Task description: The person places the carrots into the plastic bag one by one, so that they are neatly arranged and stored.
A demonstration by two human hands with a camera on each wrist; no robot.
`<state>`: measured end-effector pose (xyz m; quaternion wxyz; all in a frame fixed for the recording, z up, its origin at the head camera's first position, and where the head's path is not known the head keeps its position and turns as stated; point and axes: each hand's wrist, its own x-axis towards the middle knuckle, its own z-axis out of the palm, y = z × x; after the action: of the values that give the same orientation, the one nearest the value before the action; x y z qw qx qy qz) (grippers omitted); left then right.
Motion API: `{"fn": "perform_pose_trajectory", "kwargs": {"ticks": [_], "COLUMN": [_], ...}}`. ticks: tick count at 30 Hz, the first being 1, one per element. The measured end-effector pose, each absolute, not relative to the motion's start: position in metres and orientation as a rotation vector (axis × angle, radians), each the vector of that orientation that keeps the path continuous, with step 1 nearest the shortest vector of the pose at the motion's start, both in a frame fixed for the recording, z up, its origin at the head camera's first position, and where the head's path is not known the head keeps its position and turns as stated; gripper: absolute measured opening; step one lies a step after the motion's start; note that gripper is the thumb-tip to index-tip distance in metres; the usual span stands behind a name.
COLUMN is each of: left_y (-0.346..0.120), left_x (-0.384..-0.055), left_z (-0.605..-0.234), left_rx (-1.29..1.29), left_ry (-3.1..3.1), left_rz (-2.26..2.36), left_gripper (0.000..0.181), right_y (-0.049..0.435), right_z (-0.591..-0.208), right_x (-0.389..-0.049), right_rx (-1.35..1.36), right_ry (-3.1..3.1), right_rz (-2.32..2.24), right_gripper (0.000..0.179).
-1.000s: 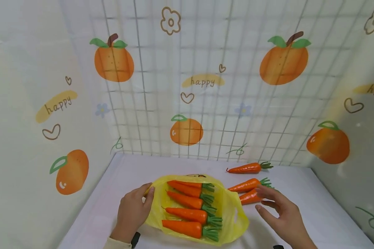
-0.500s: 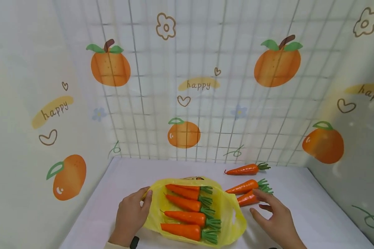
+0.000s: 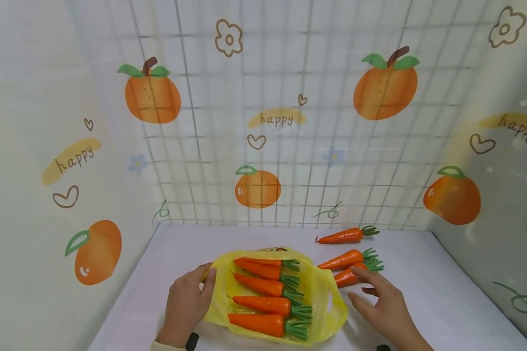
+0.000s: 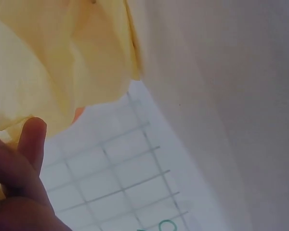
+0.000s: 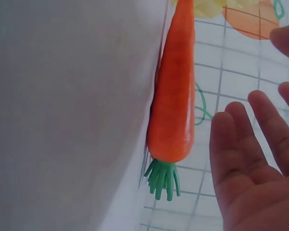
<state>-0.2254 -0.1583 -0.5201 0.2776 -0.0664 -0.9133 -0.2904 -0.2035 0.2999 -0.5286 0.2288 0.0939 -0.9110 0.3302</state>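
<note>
A yellow plastic bag (image 3: pixel 322 317) lies with its mouth spread, and several orange carrots (image 3: pixel 256 324) with green tops are lined up in it. My left hand (image 3: pixel 186 300) pinches the bag's left edge between thumb and fingers; the left wrist view shows a fingertip (image 4: pixel 33 132) at the yellow film. To the right of the bag, my right hand (image 3: pixel 384 304) is spread above the nearest loose carrot (image 3: pixel 344 278), fingers apart and holding nothing. In the right wrist view that carrot (image 5: pixel 173 96) lies beside the fingers (image 5: pixel 226 144), with a gap between.
Two more loose carrots, a middle one (image 3: pixel 342 260) and a far one (image 3: pixel 341 237), lie behind the nearest on the white table (image 3: pixel 421 273). A wire grid (image 3: pixel 290 195) behind a fruit-printed sheet closes off the back, and printed sheets hang at both sides.
My right hand has moved slightly left, closer over the nearest loose carrot. The left hand keeps its hold on the bag, and the carrots have not been moved. The head view has shifted a little.
</note>
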Motion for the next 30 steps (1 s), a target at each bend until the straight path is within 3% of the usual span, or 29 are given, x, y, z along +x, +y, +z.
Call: {"fn": "perform_pose_trajectory", "kwargs": {"ticks": [17, 30], "left_y": [-0.160, -0.159], "left_x": [-0.229, -0.229], "left_z": [-0.528, -0.521], "left_rx": [-0.191, -0.214], "left_ry": [-2.483, -2.418], "left_rz": [-0.810, -0.812], "left_gripper": [0.038, 0.037], "right_y": [0.304, 0.310], "right_z": [-0.539, -0.509], "right_x": [-0.194, -0.213], "right_rx": [0.222, 0.408], "right_ry": [-2.548, -2.626], "right_rz": [0.964, 0.677], "right_gripper": [0.058, 0.062]}}
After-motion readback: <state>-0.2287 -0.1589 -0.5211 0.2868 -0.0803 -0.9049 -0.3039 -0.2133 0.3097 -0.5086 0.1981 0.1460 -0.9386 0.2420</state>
